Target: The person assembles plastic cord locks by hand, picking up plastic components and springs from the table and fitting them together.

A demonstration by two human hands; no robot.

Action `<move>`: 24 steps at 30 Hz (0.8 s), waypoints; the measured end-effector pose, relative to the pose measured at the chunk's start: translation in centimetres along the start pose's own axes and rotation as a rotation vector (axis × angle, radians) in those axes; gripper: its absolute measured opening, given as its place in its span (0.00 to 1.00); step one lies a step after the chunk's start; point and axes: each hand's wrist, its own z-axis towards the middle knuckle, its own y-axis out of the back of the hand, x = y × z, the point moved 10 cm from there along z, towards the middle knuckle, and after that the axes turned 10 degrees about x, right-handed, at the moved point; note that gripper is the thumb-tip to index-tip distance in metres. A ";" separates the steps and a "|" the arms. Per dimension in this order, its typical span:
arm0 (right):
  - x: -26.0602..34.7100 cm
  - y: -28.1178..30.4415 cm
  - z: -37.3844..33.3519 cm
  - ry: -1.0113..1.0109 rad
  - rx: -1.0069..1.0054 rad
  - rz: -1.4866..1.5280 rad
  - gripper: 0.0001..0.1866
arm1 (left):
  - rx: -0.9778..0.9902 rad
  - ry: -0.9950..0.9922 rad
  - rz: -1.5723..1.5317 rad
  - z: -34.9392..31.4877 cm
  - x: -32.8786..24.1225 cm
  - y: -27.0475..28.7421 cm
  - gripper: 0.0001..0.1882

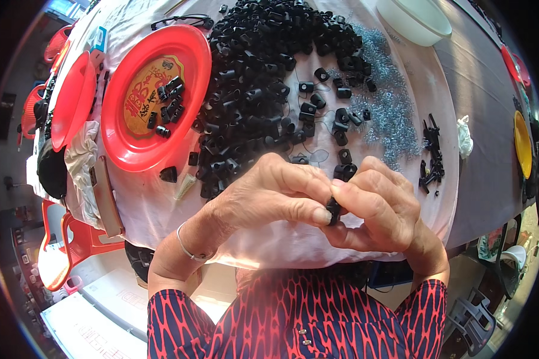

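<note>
Close to the table's front edge, my left hand [275,194] and my right hand [377,209] meet with their fingertips around a small black plastic part [334,210]. Both hands are closed on it, and the fingers cover much of its shape. Just beyond my fingertips lie a few loose black parts [344,157]. Farther out spreads a big pile of short black tubular parts [245,78]. To its right is a wide scatter of small silvery metal springs [392,102]. On the left, a red round plate [117,140] carries several assembled-looking black pieces [172,96].
Slim black pieces [432,149] lie in a cluster at the right, near a crumpled white tissue [465,136]. A pale plastic basin [416,21] stands at the far right. Glasses [182,22] lie beyond the red plate. A red stool [81,248] stands at the lower left.
</note>
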 end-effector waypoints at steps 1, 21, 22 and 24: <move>0.2 -0.1 -0.1 0.019 -0.006 -0.033 0.20 | -0.010 -0.003 -0.016 -0.1 0.0 0.1 0.12; -1.5 -0.8 0.0 -0.016 0.024 0.021 0.24 | -0.181 0.068 -0.164 -0.3 2.0 1.0 0.10; -1.6 -0.8 0.0 -0.015 0.007 0.026 0.24 | -0.210 0.078 -0.134 -0.4 2.1 1.3 0.08; -1.8 -0.9 0.2 -0.027 0.012 0.046 0.23 | -0.238 0.068 -0.166 -0.5 2.3 1.7 0.08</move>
